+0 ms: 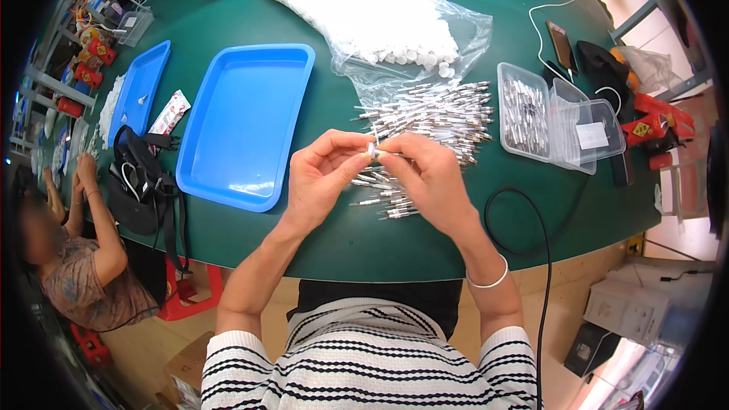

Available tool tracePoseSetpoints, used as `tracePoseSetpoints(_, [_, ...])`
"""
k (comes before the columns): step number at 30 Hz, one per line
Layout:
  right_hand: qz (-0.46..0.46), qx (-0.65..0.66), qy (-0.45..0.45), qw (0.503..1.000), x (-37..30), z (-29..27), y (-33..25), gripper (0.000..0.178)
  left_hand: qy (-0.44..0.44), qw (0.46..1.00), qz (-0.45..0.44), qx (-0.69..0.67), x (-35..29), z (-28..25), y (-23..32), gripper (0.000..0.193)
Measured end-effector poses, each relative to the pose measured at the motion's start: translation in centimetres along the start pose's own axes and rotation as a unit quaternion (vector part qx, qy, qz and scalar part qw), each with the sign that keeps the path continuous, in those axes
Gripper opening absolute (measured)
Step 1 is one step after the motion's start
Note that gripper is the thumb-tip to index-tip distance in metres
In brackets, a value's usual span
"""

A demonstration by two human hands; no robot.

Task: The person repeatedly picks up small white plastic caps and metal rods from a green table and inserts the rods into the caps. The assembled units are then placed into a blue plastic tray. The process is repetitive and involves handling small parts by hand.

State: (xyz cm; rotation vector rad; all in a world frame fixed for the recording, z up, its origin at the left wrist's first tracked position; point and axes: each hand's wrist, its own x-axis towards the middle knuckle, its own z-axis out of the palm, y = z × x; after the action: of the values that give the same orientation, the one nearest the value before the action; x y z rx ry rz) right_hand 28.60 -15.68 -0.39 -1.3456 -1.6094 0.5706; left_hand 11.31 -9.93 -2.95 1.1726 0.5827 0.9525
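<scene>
My left hand [325,175] and my right hand [431,176] meet over the near middle of the green table. Between their fingertips is a small white cap-like part [371,149], pinched from both sides. A thin pale pin seems to stick up from it; the fingers hide the rest. Just beyond and beneath my hands lies a loose heap of thin white-and-metal rods [448,110], with some strays below my right hand. Farther back, a clear plastic bag [349,0] lies on its side, its small white pieces spilling toward the rods.
To the left is a bare blue tray [247,125], then a black bag [137,186] and a smaller blue tray [143,87]. On the right sit a clear box of rods [524,114], its lid [592,137], a phone [561,47] and a black cable [543,258]. A co-worker [83,273] sits left.
</scene>
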Motion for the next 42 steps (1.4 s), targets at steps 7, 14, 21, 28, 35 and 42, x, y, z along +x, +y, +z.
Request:
tracePoseSetpoints(7, [0.088,0.108,-0.073,0.988,0.0,-0.8,0.3,0.013,-0.004,0.996,0.075,0.047,-0.4,0.6,0.6,0.024])
tracePoseSetpoints(14, [0.068,0.22,-0.084,0.969,-0.3,0.0,0.6,0.012,-0.053,0.994,0.091,0.011,-0.6,0.1,0.6,0.023])
tracePoseSetpoints(21, [0.109,0.382,-0.129,0.909,-0.7,0.5,1.6,0.019,-0.074,0.991,0.115,0.014,-0.7,0.1,0.7,0.019])
tracePoseSetpoints(28, [0.069,0.349,-0.055,0.933,-1.1,1.6,1.2,0.017,-0.08,0.983,0.149,0.065,-0.3,0.1,1.2,0.021])
tracePoseSetpoints(35, [0.023,0.218,0.087,0.972,-0.9,2.4,1.5,0.009,0.022,0.978,0.153,0.139,-0.5,1.1,1.7,0.023])
tracePoseSetpoints(42, [-0.05,0.137,0.113,0.983,-0.5,2.2,1.8,0.013,0.064,0.942,0.228,0.236,-0.6,1.2,0.9,0.014])
